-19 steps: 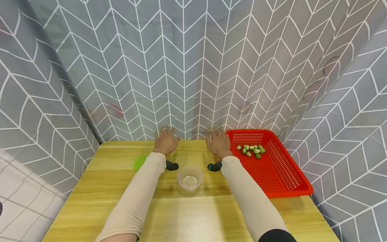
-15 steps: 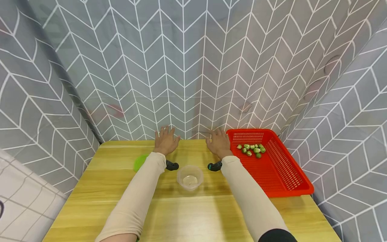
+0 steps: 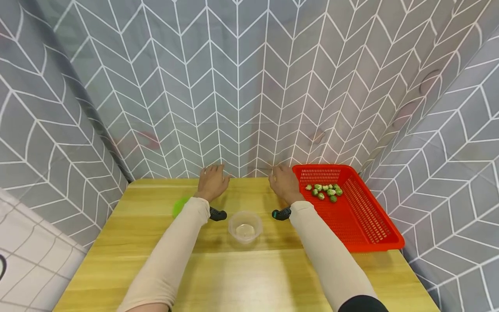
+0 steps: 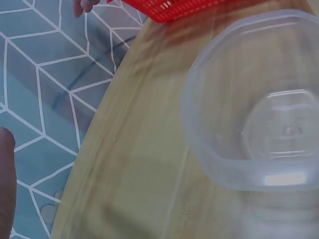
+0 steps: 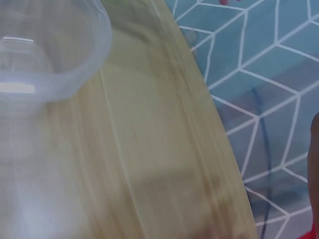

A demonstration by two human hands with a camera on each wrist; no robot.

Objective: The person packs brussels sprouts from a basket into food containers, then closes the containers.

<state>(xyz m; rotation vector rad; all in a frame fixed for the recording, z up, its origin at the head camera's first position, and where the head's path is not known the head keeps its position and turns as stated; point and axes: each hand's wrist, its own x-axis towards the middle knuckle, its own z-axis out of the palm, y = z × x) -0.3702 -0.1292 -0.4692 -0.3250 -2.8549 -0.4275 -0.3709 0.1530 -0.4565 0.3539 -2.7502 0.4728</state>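
L hand (image 3: 212,183) & R hand (image 3: 285,184) relaxed, loosely bent — clear tub (image 3: 245,238) nr both, red basket (image 3: 352,223) by R.

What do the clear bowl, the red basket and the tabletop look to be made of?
Clear bowl: probably plastic, smooth and glossy; it is see-through, slightly cloudy, with bright highlights.
Red basket: most likely plastic, fairly smooth, given its even colour and slotted walls.
Tabletop: wood or wood-look laminate with a soft sheen; the grain shows, but I can't tell which.
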